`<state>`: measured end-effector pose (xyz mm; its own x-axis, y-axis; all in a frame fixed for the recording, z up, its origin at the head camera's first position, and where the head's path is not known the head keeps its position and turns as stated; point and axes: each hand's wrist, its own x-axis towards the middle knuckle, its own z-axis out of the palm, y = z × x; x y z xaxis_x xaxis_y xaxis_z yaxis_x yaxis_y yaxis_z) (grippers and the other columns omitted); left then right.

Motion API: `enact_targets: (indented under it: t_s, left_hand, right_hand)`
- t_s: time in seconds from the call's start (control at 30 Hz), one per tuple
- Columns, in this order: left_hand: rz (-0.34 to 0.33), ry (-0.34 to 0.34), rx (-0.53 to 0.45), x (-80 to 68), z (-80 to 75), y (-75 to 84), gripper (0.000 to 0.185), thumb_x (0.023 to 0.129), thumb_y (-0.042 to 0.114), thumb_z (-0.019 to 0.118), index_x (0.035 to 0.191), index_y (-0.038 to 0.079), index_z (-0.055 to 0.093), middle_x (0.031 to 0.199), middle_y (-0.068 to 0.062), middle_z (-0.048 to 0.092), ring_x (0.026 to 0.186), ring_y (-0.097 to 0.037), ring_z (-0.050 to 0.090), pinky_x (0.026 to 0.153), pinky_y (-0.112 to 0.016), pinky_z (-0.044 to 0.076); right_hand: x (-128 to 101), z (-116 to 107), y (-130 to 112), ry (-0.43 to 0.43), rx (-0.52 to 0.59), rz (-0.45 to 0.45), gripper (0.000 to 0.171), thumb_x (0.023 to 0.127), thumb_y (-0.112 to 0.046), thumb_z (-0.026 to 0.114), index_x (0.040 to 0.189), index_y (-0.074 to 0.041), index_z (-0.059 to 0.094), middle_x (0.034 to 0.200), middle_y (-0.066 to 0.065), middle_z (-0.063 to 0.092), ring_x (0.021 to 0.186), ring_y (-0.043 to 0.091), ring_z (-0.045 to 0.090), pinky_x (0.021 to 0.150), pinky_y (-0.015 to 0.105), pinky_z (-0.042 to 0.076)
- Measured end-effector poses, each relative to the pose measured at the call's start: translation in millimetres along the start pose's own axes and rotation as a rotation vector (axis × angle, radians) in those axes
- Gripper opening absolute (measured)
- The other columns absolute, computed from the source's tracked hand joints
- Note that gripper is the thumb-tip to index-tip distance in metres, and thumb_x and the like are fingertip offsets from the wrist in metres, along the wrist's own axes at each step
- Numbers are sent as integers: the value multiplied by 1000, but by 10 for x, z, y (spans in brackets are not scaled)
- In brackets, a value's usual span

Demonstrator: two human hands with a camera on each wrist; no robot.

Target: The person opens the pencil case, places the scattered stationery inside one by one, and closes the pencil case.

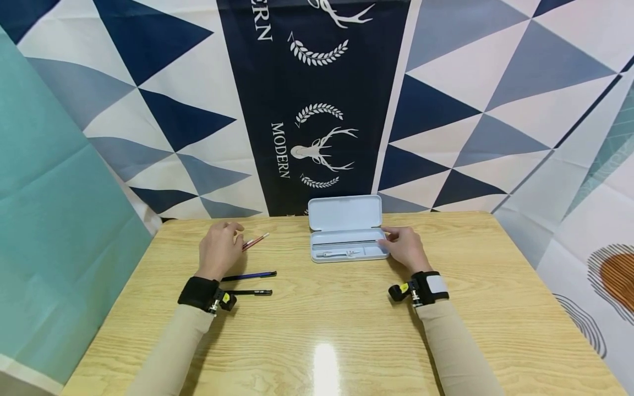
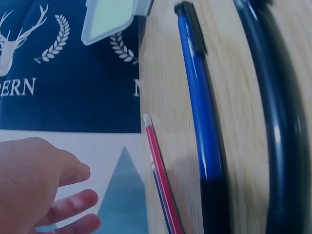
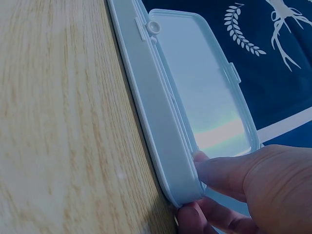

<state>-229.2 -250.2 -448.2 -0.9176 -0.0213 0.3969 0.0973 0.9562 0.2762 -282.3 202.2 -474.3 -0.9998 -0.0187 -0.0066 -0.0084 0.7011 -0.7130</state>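
Observation:
A light blue pencil case [image 1: 349, 252] stands with its lid [image 1: 345, 213] up at the back of the table. Inside it lie a drawing compass [image 1: 338, 254] and a thin dark stick [image 1: 342, 242]. My right hand [image 1: 405, 247] holds the case's right end, thumb over the rim, fingers around the outer side. On the left, my left hand [image 1: 220, 250] hovers by a red pencil [image 2: 162, 180] and a darker pencil beside it; its fingers are loosely bent and hold nothing. Nearer me lie a blue pen [image 1: 255, 275] and a black pen [image 1: 255, 292], both partly behind the left wrist.
The wooden table [image 1: 317, 319] ends at a patterned cloth backdrop [image 1: 322, 110] right behind the case. A teal cloth [image 1: 59, 209] hangs along the left side. Each wrist wears a black strap with a small camera.

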Motion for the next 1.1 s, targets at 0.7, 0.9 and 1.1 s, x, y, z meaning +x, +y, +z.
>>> enact_targets:
  t_s: [0.7,0.9,1.1]
  left_hand:
    - [-128,-248,-263,0,-368,-405,43,116,18,57,155,1,63,144,-34,63,130,-54,63,107,-66,54]
    - [-150,-317,-331,-21,-426,-530,46,115,16,58,158,-1,60,149,-38,60,138,-60,59,113,-69,53]
    - [-175,-358,-356,-59,-472,-568,50,114,14,61,161,-3,56,154,-41,58,141,-61,57,115,-69,53]
  right_hand:
    - [16,23,20,-5,-1,14,47,108,-17,75,152,-1,69,131,30,75,112,37,67,88,36,51]
    - [9,12,1,-10,-2,26,48,108,-18,74,153,-1,68,133,30,74,113,37,66,90,39,52]
    - [2,16,-4,-9,-6,16,48,108,-17,75,153,-1,68,132,30,75,113,37,67,91,40,53]
